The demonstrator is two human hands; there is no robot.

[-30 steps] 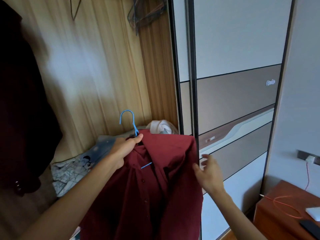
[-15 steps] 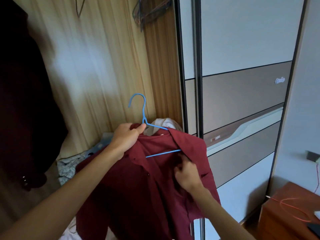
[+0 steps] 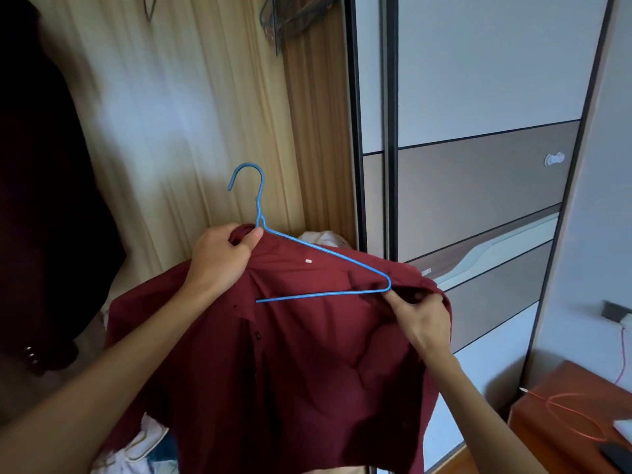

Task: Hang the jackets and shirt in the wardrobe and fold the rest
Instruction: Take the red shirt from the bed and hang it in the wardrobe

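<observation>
While the left hand grips the collar of the maroon shirt at the neck of the blue hanger, the right hand pinches shoulder fabric at the hanger's right corner, before the open wardrobe.

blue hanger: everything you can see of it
The blue hanger is thin wire, hook curling left above a twisted neck, hung on nothing. Its right arm and bottom bar lie bare on the maroon shirt; the rest hidden. The left hand grips it at the neck, the right hand pinches shirt at its corner.
</observation>
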